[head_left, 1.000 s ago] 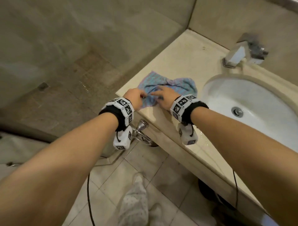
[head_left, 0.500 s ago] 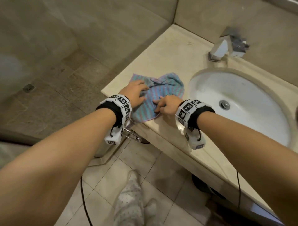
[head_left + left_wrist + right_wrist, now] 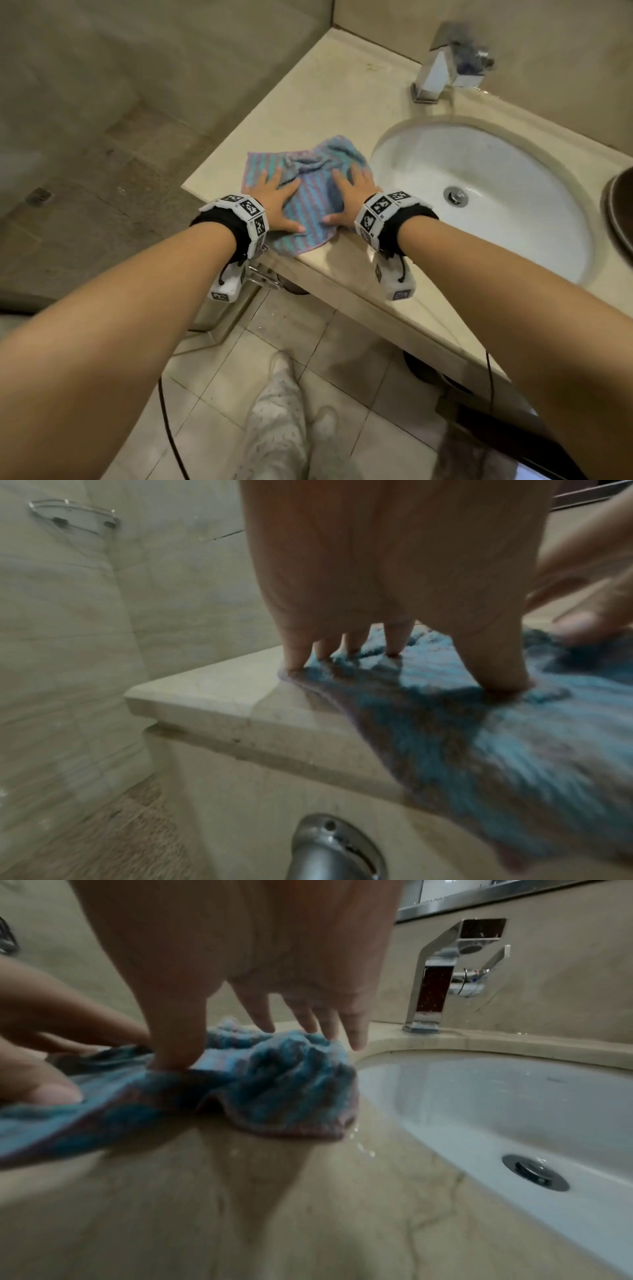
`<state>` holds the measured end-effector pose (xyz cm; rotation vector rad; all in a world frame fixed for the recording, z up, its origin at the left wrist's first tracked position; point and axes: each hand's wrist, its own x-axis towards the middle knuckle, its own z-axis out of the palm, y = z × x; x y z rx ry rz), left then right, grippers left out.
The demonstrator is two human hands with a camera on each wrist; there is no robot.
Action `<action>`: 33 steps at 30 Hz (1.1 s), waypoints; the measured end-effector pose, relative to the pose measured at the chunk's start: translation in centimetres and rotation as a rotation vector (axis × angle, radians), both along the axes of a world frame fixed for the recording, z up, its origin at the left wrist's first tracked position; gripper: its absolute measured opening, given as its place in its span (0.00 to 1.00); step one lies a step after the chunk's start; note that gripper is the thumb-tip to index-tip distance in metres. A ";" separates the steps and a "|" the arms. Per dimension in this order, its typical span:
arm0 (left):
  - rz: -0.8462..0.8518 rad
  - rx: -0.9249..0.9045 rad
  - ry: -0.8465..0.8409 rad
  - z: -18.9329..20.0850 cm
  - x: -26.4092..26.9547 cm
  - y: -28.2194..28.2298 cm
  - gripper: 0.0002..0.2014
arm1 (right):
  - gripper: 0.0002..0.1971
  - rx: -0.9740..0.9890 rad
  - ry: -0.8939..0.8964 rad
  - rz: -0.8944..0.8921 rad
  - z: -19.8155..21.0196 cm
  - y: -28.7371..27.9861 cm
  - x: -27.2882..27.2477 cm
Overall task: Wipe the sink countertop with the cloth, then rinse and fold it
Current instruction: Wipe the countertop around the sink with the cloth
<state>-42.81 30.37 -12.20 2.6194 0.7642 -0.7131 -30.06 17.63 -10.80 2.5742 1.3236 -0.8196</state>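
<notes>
A blue and pink striped cloth (image 3: 310, 202) lies spread on the beige stone countertop (image 3: 308, 99), left of the basin; its near corner hangs over the front edge. My left hand (image 3: 274, 202) lies flat on the cloth's left part with fingers spread. My right hand (image 3: 349, 197) presses flat on its right part beside the basin rim. In the left wrist view the left fingers (image 3: 294, 653) press down on the cloth (image 3: 479, 737) near the counter's left end. In the right wrist view the right thumb (image 3: 174, 1053) pins the bunched cloth (image 3: 267, 1080).
The white oval basin (image 3: 496, 178) with its drain (image 3: 455, 195) lies to the right. A chrome tap (image 3: 442, 65) stands behind it. A dark object (image 3: 620, 212) sits at the right edge. A chrome fitting (image 3: 329, 850) juts out below the counter. Water drops (image 3: 363, 1148) lie near the rim.
Both hands have gone from curled on the cloth's near edge to lying flat and spread on it. The cloth is spread wider and flatter than a second ago.
</notes>
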 end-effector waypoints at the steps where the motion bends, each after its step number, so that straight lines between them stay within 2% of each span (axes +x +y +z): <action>1: -0.009 0.002 0.021 0.2 0.0 -0.2 0.52 | 0.52 -0.042 0.004 0.026 -0.7 -0.3 -0.1; 7: -0.041 -0.003 0.112 0.8 0.1 -2.6 0.54 | 0.57 -0.122 0.024 0.095 -1.8 -3.5 0.6; 17: -0.135 0.000 0.164 1.2 2.1 -9.3 0.55 | 0.55 -0.129 0.065 0.057 -1.5 -10.5 -0.2; 24: -0.230 0.010 0.131 1.6 2.9 -16.1 0.53 | 0.54 -0.152 0.045 -0.015 -1.8 -17.9 -0.3; 29: -0.326 0.021 0.092 0.7 3.6 -21.2 0.51 | 0.52 -0.191 -0.038 -0.081 -1.6 -24.1 -0.3; 33: -0.433 0.019 0.089 0.6 5.3 -24.6 0.47 | 0.47 -0.201 -0.071 -0.232 -1.6 -29.1 -0.1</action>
